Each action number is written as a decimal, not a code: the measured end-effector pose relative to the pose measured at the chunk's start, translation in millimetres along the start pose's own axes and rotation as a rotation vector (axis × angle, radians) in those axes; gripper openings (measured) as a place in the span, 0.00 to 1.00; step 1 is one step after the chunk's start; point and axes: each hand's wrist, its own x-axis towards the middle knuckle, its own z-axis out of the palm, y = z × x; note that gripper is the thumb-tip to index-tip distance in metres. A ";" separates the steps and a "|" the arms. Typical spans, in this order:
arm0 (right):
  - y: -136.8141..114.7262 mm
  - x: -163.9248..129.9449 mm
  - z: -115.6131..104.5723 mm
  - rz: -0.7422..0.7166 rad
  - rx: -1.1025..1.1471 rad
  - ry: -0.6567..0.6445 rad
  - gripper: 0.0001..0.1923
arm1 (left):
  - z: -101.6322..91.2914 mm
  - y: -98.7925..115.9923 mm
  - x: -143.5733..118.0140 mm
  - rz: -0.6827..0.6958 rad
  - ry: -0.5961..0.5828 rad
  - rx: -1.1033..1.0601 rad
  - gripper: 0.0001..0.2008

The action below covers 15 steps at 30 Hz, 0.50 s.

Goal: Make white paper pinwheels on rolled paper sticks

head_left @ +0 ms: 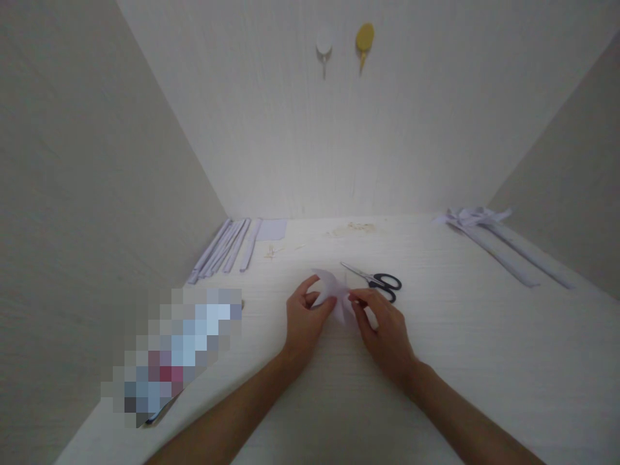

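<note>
Two bare hands meet over a small folded piece of pale lilac paper (334,294) on a white wooden desk (484,361). The left hand (303,320) is curled, thumb and fingertips pinched on the paper's left edge, the remaining fingers loosely bent. The right hand (385,329) is likewise nearly closed, its thumb and forefinger nipping the paper's right side, knuckles raised above the desk. The paper is creased into several pointed flaps that fan upward and outward between the two grips; whether its underside rests on the desk cannot be made out.

A pair of black-handled scissors (375,281) lies just beyond the paper and slightly to its right, blades closed and pointing left, close to the right hand's fingertips but apart from them. Farther beyond the paper to the left, a row of folded paper strips (225,248) lies against the side wall, with a flat lilac sheet (271,229) beside them. Well to the right of the paper, long paper strips with a knotted end (494,239) lie angled across the desk. High on the back wall above the paper hang a white hook (324,44) and a yellow hook (364,40).
</note>
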 end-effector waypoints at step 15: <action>4.4 4.5 -1.9 0.644 0.498 0.143 0.06 | -1.0 0.9 0.7 0.038 0.064 0.046 0.24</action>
